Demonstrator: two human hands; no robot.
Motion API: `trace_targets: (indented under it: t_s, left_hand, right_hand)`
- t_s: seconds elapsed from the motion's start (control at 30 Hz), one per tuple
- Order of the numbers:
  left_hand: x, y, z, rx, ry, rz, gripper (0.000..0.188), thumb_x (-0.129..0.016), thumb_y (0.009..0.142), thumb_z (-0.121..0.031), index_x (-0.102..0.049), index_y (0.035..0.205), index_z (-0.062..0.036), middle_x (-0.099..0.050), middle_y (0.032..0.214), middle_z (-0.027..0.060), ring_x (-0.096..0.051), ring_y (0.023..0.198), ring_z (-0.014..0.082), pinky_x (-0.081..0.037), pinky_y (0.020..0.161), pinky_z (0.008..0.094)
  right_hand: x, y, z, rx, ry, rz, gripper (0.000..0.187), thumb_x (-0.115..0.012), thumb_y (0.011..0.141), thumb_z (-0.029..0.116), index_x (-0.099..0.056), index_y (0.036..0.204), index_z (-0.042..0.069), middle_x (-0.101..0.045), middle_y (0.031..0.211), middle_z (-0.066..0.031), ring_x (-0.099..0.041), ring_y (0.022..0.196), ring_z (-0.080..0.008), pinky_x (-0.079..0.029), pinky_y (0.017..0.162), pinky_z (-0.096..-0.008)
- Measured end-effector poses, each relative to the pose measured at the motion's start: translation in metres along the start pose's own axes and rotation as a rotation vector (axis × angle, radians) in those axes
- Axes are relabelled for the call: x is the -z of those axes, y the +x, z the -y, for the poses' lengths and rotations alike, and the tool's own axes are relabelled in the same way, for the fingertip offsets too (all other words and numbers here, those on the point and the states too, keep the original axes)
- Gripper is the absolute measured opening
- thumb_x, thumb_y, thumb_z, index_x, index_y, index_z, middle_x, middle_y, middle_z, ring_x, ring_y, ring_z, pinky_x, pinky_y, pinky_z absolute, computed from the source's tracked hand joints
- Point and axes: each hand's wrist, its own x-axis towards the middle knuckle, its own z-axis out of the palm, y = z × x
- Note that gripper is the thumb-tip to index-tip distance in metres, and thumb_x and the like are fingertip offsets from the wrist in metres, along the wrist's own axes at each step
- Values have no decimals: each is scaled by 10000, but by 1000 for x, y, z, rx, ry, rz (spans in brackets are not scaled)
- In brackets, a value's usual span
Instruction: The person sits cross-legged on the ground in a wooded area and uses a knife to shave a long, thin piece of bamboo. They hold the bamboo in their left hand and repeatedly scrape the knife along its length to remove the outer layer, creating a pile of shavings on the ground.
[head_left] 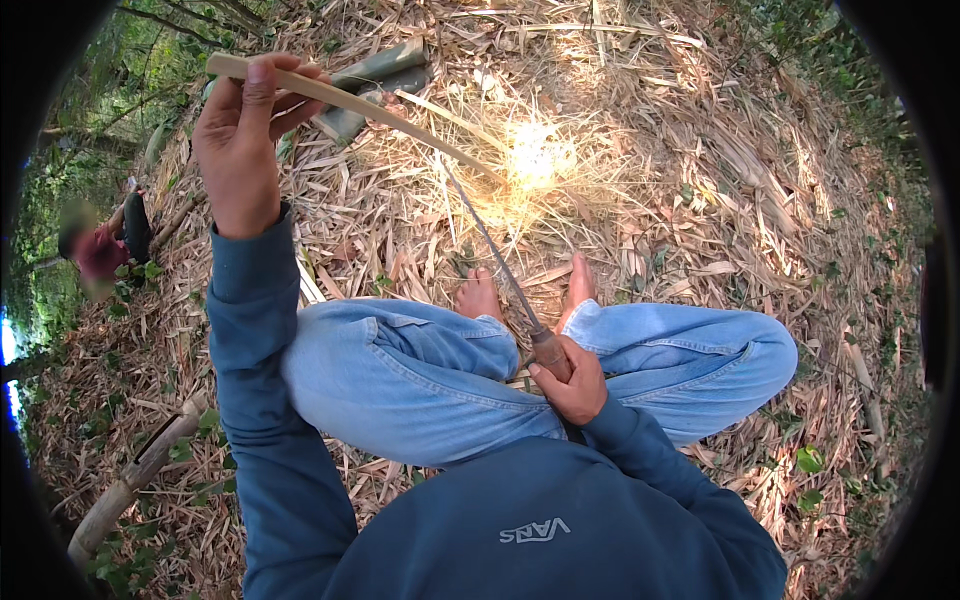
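My left hand (pixel 240 150), raised at the upper left, pinches a long pale bamboo strip (pixel 400 122) near one end, thumb on top. The strip slants down to the right, and its far end lies over the brightly lit shavings. In front of my lap, my right hand (pixel 580 388) is wrapped round the wooden handle of a long thin-bladed knife (pixel 497 258). The blade points forward and to the left, between my bare feet, its tip below the strip. Blade and strip look apart, though glare blurs the spot near the strip's far end.
Green bamboo sections (pixel 378 80) lie on the ground beyond my left hand. Pale shavings (pixel 470 205) are heaped ahead of my feet. Dry leaves cover the ground. A cut branch (pixel 135 475) rests at the lower left, and another person (pixel 100 245) is farther off to the left.
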Motion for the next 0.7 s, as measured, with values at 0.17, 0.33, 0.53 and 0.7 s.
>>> trace_targets:
  t_s: [0.17, 0.33, 0.53, 0.7]
  left_hand:
    - [5, -18, -6, 31, -39, 71, 305, -441, 981, -247, -595, 1006, 15, -667, 940, 169, -668, 887, 249, -573, 763, 323]
    - [2, -49, -13, -18, -30, 130, 278, -423, 986, -224, -554, 1001, 21, -656, 932, 208, -665, 889, 279, -572, 780, 349]
    - [3, -64, -14, -4, -41, 103, 269, -425, 983, -228, -517, 1008, 24, -642, 923, 204, -661, 890, 306, -583, 760, 373]
    - [2, -62, -9, -18, 20, 19, 284, -406, 988, -234, -513, 1010, 29, -640, 932, 205, -660, 887, 328, -593, 742, 384]
  right_hand:
    - [10, 24, 13, -73, -135, -22, 346, -666, 768, 185, -548, 1024, -16, -621, 692, -149, -642, 624, -235, -468, 567, -336]
    - [-13, 54, 13, 187, -78, -31, 342, -683, 778, 220, -565, 996, -17, -655, 739, -169, -663, 652, -229, -499, 602, -317]
    - [-22, 103, 0, -69, -76, -67, 318, -684, 788, 277, -627, 910, -11, -672, 760, -154, -665, 690, -195, -512, 633, -311]
    - [-10, 101, -10, -54, -7, 92, 313, -660, 810, 269, -639, 947, -12, -682, 772, -136, -666, 714, -172, -513, 662, -291]
